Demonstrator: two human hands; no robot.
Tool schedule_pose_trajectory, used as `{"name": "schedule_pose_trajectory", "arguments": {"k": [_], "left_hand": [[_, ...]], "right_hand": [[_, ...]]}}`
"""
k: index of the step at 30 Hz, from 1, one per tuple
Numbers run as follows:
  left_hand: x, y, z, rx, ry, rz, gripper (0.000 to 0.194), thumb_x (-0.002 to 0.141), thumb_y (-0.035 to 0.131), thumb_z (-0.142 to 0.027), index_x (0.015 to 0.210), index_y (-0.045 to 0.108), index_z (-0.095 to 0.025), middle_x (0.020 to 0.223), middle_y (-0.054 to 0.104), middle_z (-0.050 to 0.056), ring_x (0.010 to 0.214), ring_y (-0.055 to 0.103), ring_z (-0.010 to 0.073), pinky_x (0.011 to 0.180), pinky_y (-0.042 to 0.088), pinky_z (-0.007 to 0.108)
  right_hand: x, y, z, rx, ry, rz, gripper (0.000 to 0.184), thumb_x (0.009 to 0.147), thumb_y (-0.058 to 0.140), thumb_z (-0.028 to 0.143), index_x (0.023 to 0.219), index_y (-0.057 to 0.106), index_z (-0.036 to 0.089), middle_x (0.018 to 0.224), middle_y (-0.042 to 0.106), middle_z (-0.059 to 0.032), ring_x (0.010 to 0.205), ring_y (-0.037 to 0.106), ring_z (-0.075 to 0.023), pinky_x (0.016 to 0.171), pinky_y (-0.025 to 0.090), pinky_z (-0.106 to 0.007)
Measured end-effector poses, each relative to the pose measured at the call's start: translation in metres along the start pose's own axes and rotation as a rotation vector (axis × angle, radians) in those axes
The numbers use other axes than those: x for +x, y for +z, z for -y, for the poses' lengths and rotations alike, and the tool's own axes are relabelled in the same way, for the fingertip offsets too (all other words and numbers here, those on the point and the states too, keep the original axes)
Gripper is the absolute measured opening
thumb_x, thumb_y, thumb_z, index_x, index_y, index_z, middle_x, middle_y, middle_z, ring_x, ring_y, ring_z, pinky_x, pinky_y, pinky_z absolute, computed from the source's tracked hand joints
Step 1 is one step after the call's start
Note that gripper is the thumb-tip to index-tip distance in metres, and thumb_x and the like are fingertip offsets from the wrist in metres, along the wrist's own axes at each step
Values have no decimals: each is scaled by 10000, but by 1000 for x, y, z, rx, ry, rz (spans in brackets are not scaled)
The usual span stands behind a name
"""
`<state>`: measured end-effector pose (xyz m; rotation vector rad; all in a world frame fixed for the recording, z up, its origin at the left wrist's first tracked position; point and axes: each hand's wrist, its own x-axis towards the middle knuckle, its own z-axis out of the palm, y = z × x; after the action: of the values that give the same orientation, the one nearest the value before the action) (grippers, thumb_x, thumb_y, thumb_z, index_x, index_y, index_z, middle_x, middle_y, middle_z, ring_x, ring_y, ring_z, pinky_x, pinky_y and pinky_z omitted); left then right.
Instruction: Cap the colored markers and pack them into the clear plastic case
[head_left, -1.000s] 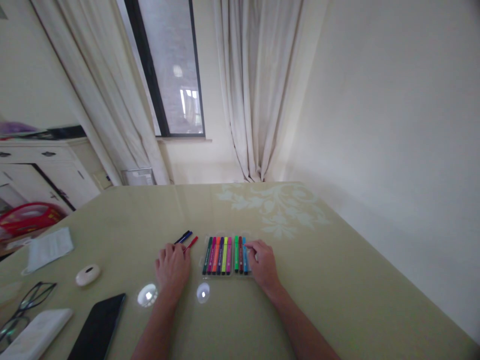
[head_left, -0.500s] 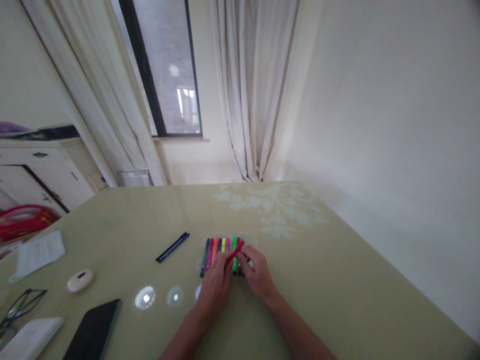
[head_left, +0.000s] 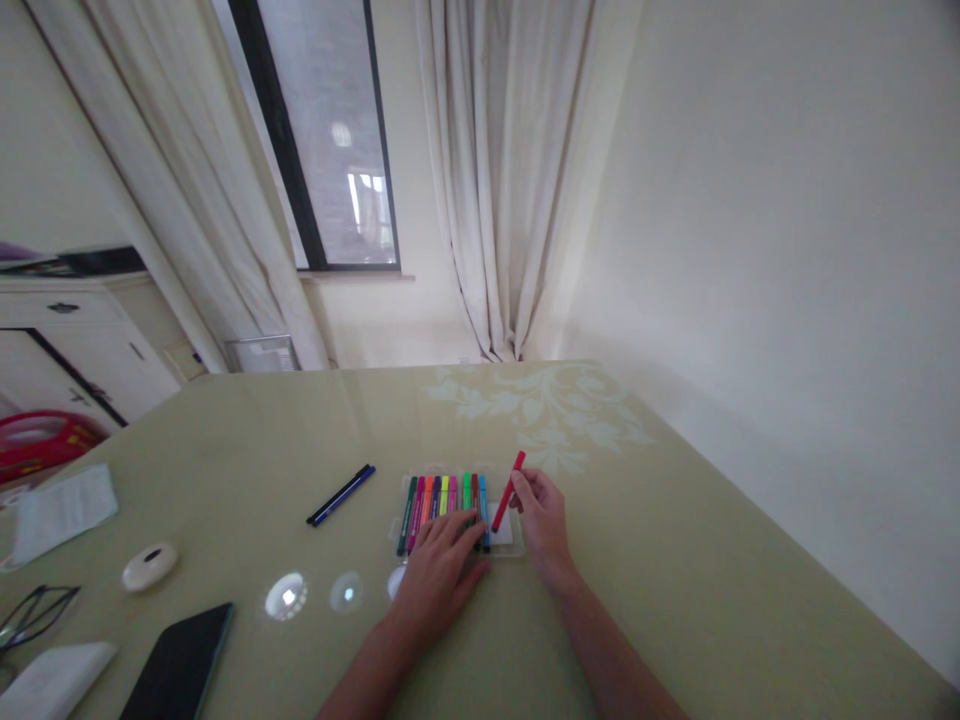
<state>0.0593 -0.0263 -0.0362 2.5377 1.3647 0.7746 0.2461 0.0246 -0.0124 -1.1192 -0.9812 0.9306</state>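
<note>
A clear plastic case [head_left: 514, 549] lies on the table with several coloured markers [head_left: 422, 505] side by side in it. Pinched in my right hand [head_left: 547, 522] is a red marker [head_left: 509, 490], tilted with its top leaning right over the case's right end, where a white patch shows. My left hand [head_left: 441, 572] rests over the lower part of the row, fingers stretched out across the markers and holding none. It hides the lower ends of several of them.
Two dark pens [head_left: 341, 496], black and blue, lie left of the case on the table [head_left: 645, 560]. Farther left are a white oval object [head_left: 150, 567], a black phone-like slab [head_left: 178, 660], glasses [head_left: 37, 615], a white box [head_left: 56, 680] and a pale sheet-like item [head_left: 64, 508].
My right hand has moved right, carrying the red marker away from the left hand. The left hand, formerly at the red marker, now lies lower and flatter over the row.
</note>
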Motion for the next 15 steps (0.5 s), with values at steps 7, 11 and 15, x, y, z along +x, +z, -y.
{"name": "schedule_pose_trajectory", "arguments": {"k": [7, 11, 15], "left_hand": [[1, 3, 2, 36, -27, 40, 399, 982, 621, -313, 1381, 606, -303, 1447, 624, 60, 1319, 571, 278, 1112, 467, 498], [2, 2, 2, 45, -32, 36, 410, 985, 620, -317, 1393, 594, -296, 1448, 624, 58, 1318, 569, 272, 1116, 459, 495], [2, 1, 2, 38, -39, 29, 392, 986, 616, -321, 1376, 604, -295, 1443, 625, 59, 1316, 566, 268, 1115, 455, 487]], "right_hand": [[-3, 3, -2, -15, 49, 46, 417, 799, 739, 585, 858, 699, 174, 710, 679, -28, 616, 600, -171, 544, 452, -275], [-4, 3, -3, -14, 56, 55, 405, 804, 744, 564, 893, 705, 171, 739, 701, -38, 639, 620, -176, 554, 465, -274], [-2, 3, -5, -18, 64, 53, 418, 791, 754, 564, 937, 713, 174, 783, 728, -58, 688, 657, -201, 576, 497, -288]]}}
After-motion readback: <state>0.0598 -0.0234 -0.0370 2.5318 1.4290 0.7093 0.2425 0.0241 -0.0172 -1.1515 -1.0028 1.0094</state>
